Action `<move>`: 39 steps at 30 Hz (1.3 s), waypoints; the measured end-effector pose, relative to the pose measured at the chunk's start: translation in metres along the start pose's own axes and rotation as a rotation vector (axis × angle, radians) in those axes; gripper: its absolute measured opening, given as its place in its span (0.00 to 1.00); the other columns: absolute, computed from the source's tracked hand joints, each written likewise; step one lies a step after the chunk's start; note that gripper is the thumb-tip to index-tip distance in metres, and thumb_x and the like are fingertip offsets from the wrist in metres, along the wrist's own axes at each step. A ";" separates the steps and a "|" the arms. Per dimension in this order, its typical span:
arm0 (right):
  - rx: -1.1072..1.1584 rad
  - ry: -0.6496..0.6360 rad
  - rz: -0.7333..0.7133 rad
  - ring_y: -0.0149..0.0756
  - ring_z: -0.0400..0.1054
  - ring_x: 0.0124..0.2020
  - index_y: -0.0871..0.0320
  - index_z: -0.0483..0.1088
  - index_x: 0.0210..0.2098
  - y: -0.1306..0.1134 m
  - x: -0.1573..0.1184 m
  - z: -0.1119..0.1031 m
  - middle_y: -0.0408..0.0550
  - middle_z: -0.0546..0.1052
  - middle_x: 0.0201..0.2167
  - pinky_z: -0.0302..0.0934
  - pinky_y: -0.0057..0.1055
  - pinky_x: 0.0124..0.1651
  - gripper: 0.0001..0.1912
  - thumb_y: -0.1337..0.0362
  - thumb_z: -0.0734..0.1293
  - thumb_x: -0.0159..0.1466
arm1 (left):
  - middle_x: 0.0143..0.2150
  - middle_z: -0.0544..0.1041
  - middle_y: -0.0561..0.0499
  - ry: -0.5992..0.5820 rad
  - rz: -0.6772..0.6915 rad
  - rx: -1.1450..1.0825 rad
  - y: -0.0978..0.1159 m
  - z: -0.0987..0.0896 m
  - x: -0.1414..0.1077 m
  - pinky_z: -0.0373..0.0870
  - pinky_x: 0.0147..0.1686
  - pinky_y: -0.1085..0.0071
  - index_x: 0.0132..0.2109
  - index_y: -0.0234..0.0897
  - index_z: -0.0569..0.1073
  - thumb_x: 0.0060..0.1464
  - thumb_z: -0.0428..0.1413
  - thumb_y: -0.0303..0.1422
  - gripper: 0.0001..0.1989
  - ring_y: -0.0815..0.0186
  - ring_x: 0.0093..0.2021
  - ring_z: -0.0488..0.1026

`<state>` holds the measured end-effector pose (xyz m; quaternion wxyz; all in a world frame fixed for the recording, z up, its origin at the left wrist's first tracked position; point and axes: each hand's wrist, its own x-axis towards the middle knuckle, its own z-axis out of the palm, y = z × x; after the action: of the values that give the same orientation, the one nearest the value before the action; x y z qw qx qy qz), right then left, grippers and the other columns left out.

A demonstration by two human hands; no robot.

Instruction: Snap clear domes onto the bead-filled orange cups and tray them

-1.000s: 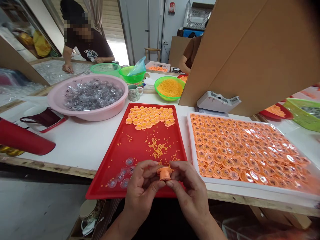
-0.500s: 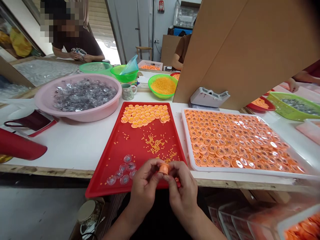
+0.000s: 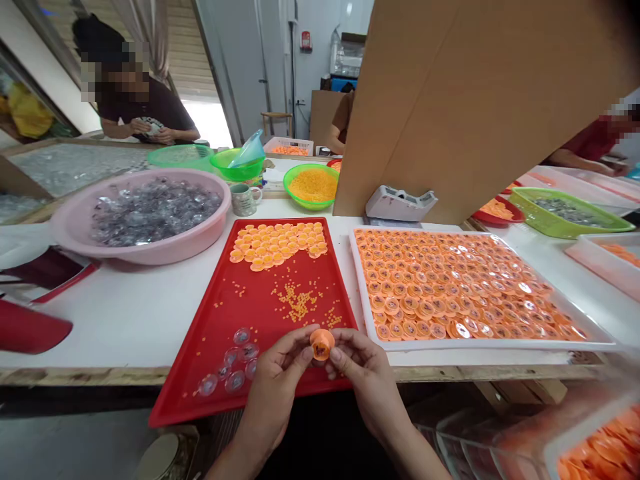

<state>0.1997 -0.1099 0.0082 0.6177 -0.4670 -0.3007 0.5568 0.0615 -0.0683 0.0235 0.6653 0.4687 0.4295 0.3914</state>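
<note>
Left hand (image 3: pixel 277 373) and right hand (image 3: pixel 363 367) both pinching small orange cup (image 3: pixel 321 343), above near end of red tray (image 3: pixel 220 327); gripped from two sides, likely to steady it, dark-marked end toward wearer. Mark too small to read. From cup: clear discs (image 3: pixel 249 351) 9 o'clock, pink tub (image 3: pixel 150 252) 10, yellow beads (image 3: pixel 297 305) 11, white tray (image 3: pixel 480 345) 2. Cardboard panel (image 3: pixel 425 100) at 1 blocks worktop (image 3: pixel 150 313) behind.

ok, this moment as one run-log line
left hand: holds flanged orange cup | right hand: holds same cup | red tray: clear discs, yellow granules, more orange cups
</note>
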 end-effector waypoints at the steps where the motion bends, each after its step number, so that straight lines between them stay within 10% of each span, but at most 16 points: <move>1: -0.059 0.020 -0.055 0.29 0.67 0.26 0.57 0.75 0.38 -0.003 -0.002 -0.002 0.43 0.75 0.27 0.64 0.27 0.32 0.11 0.59 0.74 0.58 | 0.46 0.81 0.50 -0.030 0.011 0.002 0.001 0.001 0.001 0.71 0.50 0.71 0.48 0.41 0.77 0.55 0.61 0.34 0.13 0.63 0.47 0.76; 14: -0.577 0.116 -0.658 0.35 0.72 0.41 0.54 0.75 0.36 -0.026 -0.015 -0.012 0.46 0.77 0.38 0.66 0.29 0.42 0.10 0.76 0.69 0.60 | 0.44 0.80 0.58 -0.100 0.330 0.245 0.014 0.014 -0.002 0.76 0.42 0.79 0.48 0.53 0.76 0.56 0.59 0.25 0.17 0.70 0.41 0.78; 21: -0.556 0.163 -0.572 0.34 0.71 0.39 0.53 0.73 0.36 -0.018 -0.014 -0.016 0.44 0.75 0.37 0.65 0.28 0.41 0.09 0.75 0.69 0.61 | 0.45 0.79 0.56 -0.164 0.534 0.492 0.007 0.009 0.007 0.73 0.46 0.78 0.53 0.51 0.73 0.55 0.59 0.23 0.21 0.70 0.43 0.77; 28: -0.534 0.100 -0.388 0.34 0.69 0.37 0.54 0.71 0.33 -0.007 -0.005 -0.013 0.44 0.73 0.35 0.63 0.28 0.38 0.05 0.70 0.69 0.62 | 0.43 0.80 0.54 -0.141 0.417 0.502 0.004 0.001 0.005 0.74 0.43 0.76 0.52 0.46 0.74 0.55 0.58 0.23 0.19 0.68 0.40 0.77; 39: -0.522 0.021 -0.192 0.32 0.66 0.29 0.55 0.67 0.29 0.016 0.008 -0.014 0.42 0.69 0.31 0.62 0.28 0.30 0.06 0.68 0.68 0.62 | 0.45 0.81 0.46 -0.056 -0.204 -0.112 -0.012 -0.009 0.004 0.77 0.47 0.59 0.52 0.37 0.76 0.53 0.62 0.34 0.19 0.58 0.44 0.78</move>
<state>0.2069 -0.1060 -0.0128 0.5295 -0.5856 -0.4704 0.3943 0.0552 -0.0654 0.0090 0.7386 0.3954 0.4335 0.3319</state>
